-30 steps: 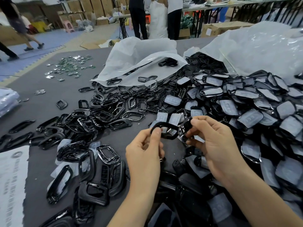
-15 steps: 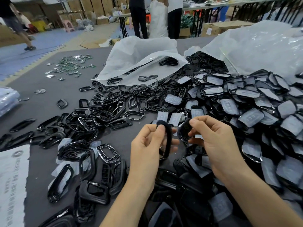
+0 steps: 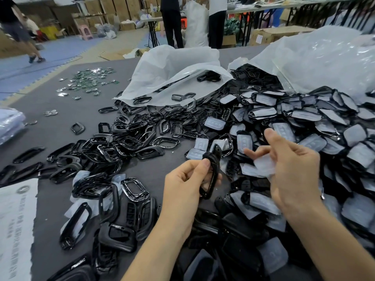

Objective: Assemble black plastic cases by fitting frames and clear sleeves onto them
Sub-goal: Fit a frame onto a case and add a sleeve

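Two hands hang above the grey bench [image 3: 60,122]: the left hand [image 3: 182,187] has its fingers clamped on a black frame [image 3: 212,175], held edge-on; the right hand [image 3: 292,175], blurred, touches a clear sleeve [image 3: 261,167], its fingers' grip unclear.

The frames [image 3: 134,187] are glossy black plastic that catches the light along their rims. The sleeves [image 3: 312,142] are cloudy, translucent soft plastic. The counter [image 3: 60,118] wears a matt grey, felt-like cloth. The bags [image 3: 172,63] are thin, crinkled, milky plastic film.
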`<act>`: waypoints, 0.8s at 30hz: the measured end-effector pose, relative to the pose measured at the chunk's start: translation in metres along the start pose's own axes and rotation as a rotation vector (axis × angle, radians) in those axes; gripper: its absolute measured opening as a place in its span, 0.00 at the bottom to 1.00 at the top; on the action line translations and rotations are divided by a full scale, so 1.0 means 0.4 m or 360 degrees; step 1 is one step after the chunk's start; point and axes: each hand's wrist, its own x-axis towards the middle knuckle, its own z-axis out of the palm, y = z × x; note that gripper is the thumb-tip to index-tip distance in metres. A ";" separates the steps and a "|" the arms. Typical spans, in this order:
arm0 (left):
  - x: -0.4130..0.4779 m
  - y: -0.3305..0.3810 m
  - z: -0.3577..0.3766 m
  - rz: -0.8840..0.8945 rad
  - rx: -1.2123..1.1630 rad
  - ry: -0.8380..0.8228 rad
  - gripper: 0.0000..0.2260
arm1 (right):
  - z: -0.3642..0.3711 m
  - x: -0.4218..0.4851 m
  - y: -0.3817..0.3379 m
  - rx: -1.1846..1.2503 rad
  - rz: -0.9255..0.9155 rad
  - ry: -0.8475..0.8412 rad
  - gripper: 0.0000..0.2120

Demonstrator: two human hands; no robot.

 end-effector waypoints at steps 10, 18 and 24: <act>-0.005 0.008 -0.003 -0.0047 0.0118 -0.0099 0.08 | 0.017 -0.026 0.022 -0.0280 0.0410 -0.0736 0.09; 0.002 0.016 -0.014 -0.0004 0.0110 0.0120 0.11 | 0.010 -0.010 0.013 -0.0262 0.0477 -0.0573 0.07; 0.013 0.015 -0.028 -0.0096 0.0091 0.0231 0.05 | 0.007 -0.012 0.016 -0.0289 0.0416 -0.0605 0.04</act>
